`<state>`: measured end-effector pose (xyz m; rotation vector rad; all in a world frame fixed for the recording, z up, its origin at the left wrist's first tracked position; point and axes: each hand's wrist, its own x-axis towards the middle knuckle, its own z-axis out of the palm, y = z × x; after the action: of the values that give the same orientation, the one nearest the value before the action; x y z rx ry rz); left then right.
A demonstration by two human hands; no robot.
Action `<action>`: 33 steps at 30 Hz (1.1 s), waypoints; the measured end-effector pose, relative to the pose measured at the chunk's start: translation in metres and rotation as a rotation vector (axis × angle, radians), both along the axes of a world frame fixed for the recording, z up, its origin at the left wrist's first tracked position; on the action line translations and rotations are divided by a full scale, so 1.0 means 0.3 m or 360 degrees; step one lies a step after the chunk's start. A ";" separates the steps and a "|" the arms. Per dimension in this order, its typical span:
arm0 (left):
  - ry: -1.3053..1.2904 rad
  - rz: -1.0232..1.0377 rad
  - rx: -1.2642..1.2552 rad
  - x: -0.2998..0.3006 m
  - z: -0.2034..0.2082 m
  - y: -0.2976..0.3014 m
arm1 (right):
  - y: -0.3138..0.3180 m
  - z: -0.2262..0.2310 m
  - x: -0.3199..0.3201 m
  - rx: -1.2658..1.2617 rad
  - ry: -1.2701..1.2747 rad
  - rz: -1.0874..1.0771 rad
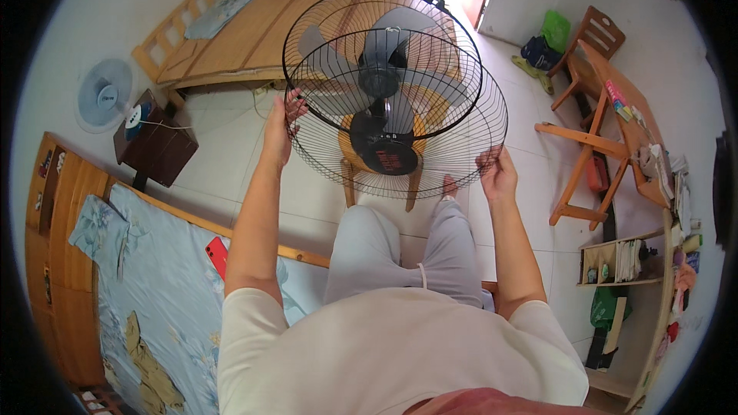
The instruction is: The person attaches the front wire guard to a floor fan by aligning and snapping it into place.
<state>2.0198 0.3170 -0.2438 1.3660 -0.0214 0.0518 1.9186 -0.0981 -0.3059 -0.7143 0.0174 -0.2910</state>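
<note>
Between my hands is a round black wire fan grille (pixel 338 161), tilted in front of an electric fan. My left hand (pixel 283 124) grips its left rim, fingers partly behind the wires. My right hand (pixel 496 173) has its fingers curled round the right rim. Through the wires show grey fan blades (pixel 384 34), a dark hub (pixel 379 82) and a black fan base (pixel 384 152). The fan's rear grille (pixel 296 38) stands behind the blades. Beneath the base is a wooden stool (pixel 413 186), mostly hidden by the fan and grille.
A bed (pixel 254 27) with a bamboo-like mat lies beyond the fan. At left are a smaller fan (pixel 108 96) on a dark cabinet (pixel 163 142) and a blue-sheeted bed (pixel 169 269) with a red phone (pixel 217 257). A wooden desk (pixel 626 107) and chair (pixel 600 31) stand right.
</note>
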 end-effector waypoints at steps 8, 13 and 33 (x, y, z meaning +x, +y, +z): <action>-0.0008 0.0343 -0.0272 0.056 -0.179 -0.039 | 0.101 -0.079 0.078 0.0345 0.0123 -0.0039; -0.0204 0.0477 -0.0447 0.138 -0.187 -0.061 | 0.147 -0.124 0.174 0.0376 0.0077 -0.0112; -0.0219 0.0839 -0.0362 0.313 -0.146 -0.123 | 0.201 -0.026 0.337 0.0469 0.0375 -0.0191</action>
<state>2.1138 0.2802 -0.2876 1.1086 0.2237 0.5740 2.0199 -0.0380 -0.3137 -0.4517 0.3220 -0.3102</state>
